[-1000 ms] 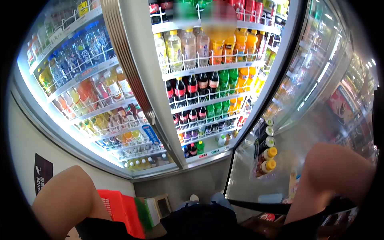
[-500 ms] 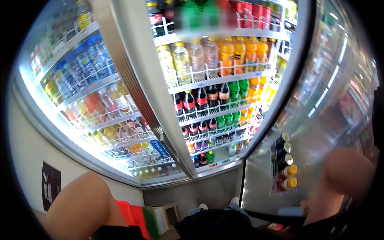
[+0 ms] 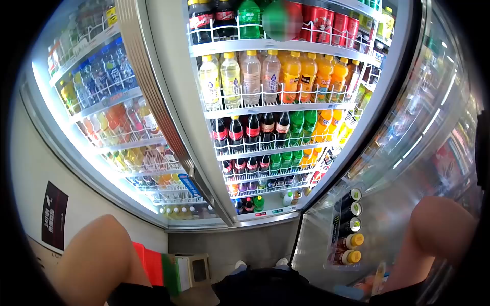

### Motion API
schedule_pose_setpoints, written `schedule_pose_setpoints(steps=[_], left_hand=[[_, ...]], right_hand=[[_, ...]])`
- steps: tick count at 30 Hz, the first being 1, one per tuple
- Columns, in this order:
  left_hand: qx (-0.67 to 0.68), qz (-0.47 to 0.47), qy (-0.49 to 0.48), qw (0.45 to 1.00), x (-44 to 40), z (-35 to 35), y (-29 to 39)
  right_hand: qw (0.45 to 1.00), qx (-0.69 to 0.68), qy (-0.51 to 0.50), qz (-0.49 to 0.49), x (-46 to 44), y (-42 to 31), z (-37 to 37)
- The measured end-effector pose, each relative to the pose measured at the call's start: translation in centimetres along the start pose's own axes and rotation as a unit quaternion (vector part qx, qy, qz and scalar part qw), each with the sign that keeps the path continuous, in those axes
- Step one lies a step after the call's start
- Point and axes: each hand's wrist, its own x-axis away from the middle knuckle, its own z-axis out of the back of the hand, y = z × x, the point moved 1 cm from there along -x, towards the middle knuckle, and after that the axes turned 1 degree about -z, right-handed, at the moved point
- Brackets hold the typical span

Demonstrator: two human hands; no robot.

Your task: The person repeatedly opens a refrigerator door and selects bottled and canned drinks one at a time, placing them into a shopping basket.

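Note:
Both my arms are bent, with the left elbow [image 3: 104, 229] at the lower left and the right elbow [image 3: 434, 217] at the lower right. Neither hand shows; both lie outside the picture. Ahead stands an open drinks fridge [image 3: 250, 108] with bottles on several shelves. Orange drink bottles [image 3: 291, 74] and clear bottles [image 3: 250, 74] fill one upper shelf. Below them are cola bottles [image 3: 236, 131] and green bottles [image 3: 296, 125]. Red cans [image 3: 321, 25] stand at the top, beside a blurred round patch.
The opened glass door [image 3: 319, 234] is on my right, with cans and yellow-capped bottles [image 3: 353, 256] near its lower part. Another fridge section [image 3: 109, 107] is at the left. A red container [image 3: 148, 260] and a box [image 3: 198, 270] sit on the floor near my feet.
The view has shifted slightly, so the fridge's lower edge and floor sit higher and further left. The picture is sharper. Both arms stay bent, and the shelves look unchanged.

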Motion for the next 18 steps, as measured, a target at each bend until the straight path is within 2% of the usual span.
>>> schedule_pose_setpoints(steps=[9, 13, 14, 16, 17, 18], left_hand=[[0.028, 0.02, 0.051, 0.998, -2.0, -0.6, -0.3], [0.1, 0.046, 0.156, 0.982, -4.2, -0.7, -2.4], [0.126, 0.058, 0.192, 0.971, -4.7, -0.9, -3.5], [0.186, 0.11, 0.273, 0.937, -5.7, -1.3, -6.3], [0.218, 0.14, 0.308, 0.916, -5.9, -1.7, -8.2], [0.226, 0.178, 0.331, 0.899, -6.0, -2.1, -10.2]], right_hand=[[0.999, -0.012, 0.03, -0.001, -2.1, 1.1, 1.1], [0.994, -0.024, 0.1, -0.021, -3.7, 4.1, 1.2], [0.989, -0.015, 0.13, -0.074, -3.8, 5.6, 1.2], [0.953, 0.049, 0.095, -0.283, -3.4, 8.3, 1.1], [0.933, 0.069, 0.184, -0.3, -1.8, 10.0, 0.0], [0.929, -0.158, 0.043, -0.332, 0.3, 12.1, 4.2]])
